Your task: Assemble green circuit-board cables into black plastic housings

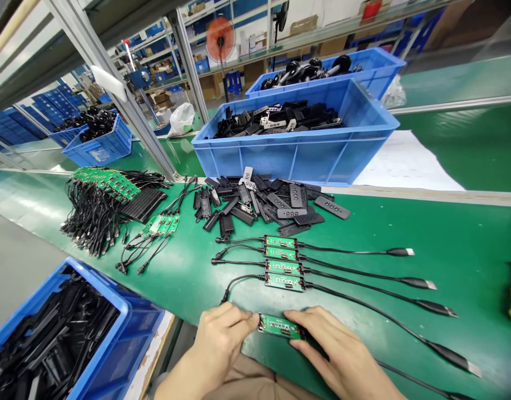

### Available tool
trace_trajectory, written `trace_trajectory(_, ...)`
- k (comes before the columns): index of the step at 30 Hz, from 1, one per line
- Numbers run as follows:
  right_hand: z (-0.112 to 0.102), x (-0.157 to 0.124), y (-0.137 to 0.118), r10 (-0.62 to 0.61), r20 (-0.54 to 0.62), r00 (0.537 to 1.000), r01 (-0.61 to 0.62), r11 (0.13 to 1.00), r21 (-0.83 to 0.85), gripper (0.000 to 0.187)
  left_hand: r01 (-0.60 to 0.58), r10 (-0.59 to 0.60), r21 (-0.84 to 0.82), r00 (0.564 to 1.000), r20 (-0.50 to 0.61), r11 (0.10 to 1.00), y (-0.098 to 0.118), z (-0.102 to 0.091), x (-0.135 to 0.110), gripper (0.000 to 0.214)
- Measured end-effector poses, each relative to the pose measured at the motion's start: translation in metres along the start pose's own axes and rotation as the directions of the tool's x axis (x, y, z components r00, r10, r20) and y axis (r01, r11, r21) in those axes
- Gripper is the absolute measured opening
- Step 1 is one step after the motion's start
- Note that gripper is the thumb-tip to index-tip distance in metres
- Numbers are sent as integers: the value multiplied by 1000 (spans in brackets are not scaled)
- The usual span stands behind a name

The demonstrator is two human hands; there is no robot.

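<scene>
At the near edge of the green worktop (405,233) both hands meet on a small green circuit board (279,326), which lies flat on the surface just in front of the person. The left hand (222,333) is curled, its fingertips pressed against the left end of the board and gripping it there. The right hand (334,350) lies over the right end and holds it too, fingers bent down onto the board, hiding the spot where its black cable (409,379) joins; that cable runs off to the right along the worktop. Just beyond the hands four more wired boards (283,261) lie side by side in a neat row, each with a short lead to the left and a long plug lead trailing right. Behind them sits a loose pile of black plastic covers (263,203), some showing button holes, and behind that a large blue bin (297,155) filled with more black parts. A second blue bin (376,72) stands further back. To the left a thick bundle of wired boards (100,205) is heaped, with a smaller bunch (161,224) near it. A blue crate (125,333) of black pieces sits at lower left, below the worktop edge. A white sheet (401,161) lies right of the large bin
</scene>
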State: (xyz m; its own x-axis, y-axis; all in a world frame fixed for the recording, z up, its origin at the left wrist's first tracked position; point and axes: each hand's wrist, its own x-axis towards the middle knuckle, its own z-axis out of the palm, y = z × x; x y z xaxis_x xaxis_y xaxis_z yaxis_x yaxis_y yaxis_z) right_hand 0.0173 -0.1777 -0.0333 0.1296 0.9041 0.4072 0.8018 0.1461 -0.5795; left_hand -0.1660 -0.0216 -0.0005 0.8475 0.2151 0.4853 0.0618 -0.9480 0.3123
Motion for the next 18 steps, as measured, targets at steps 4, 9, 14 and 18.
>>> trace_trajectory(4, 0, 2, -1, -18, 3, 1000, 18, 1000, 18, 26, -80, 79, 137, 997, 7, 987, 5, 4, -1, 14)
trace_trajectory(9, 5, -3, 0, -47, -13, 999, 47, 999, -8, 22, -257, 221, 401, 966, 135, 879, 17, 0, 2, 33)
trace_trajectory(14, -2, 1, 4, -156, -9, 988, 147, 948, -284, 30, -231, 138, 249, 930, 342, 941, -3, -13, 22, 25)
trace_trajectory(18, -16, 17, 5, -178, 32, 984, 167, 824, -542, 39, 0, -42, 229, 983, 181, 973, -13, -9, 40, 22)
